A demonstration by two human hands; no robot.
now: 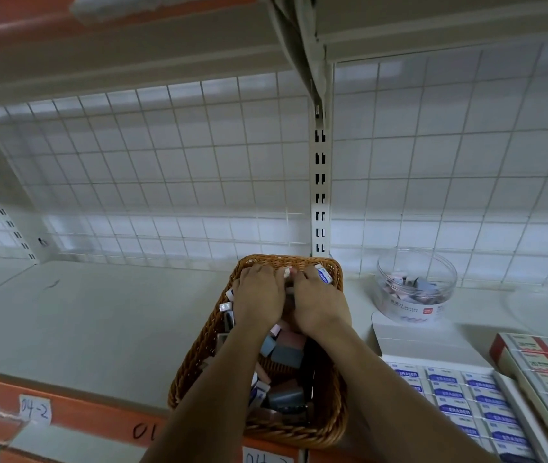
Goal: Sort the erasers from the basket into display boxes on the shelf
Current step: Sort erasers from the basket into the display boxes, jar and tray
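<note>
The left hand and right hand are dug into the erasers inside the wicker basket. Whether anything is gripped cannot be told. Erasers could be spilled over its rim by a big scoop.

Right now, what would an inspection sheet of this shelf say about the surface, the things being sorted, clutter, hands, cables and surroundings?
Surface: pale shelf, with an orange front edge bearing handwritten labels.
Job's things: wicker basket of mixed erasers on the shelf. To its right is a display box filled with blue-labelled erasers, then a red-edged box.
Clutter: clear round tub of small erasers behind the boxes.
Hands: left hand and right hand are side by side in the basket's far end, among the erasers. What they hold is hidden.
Cables: nothing seen.
Surroundings: wire grid back panel, slotted upright, another shelf overhead.
</note>
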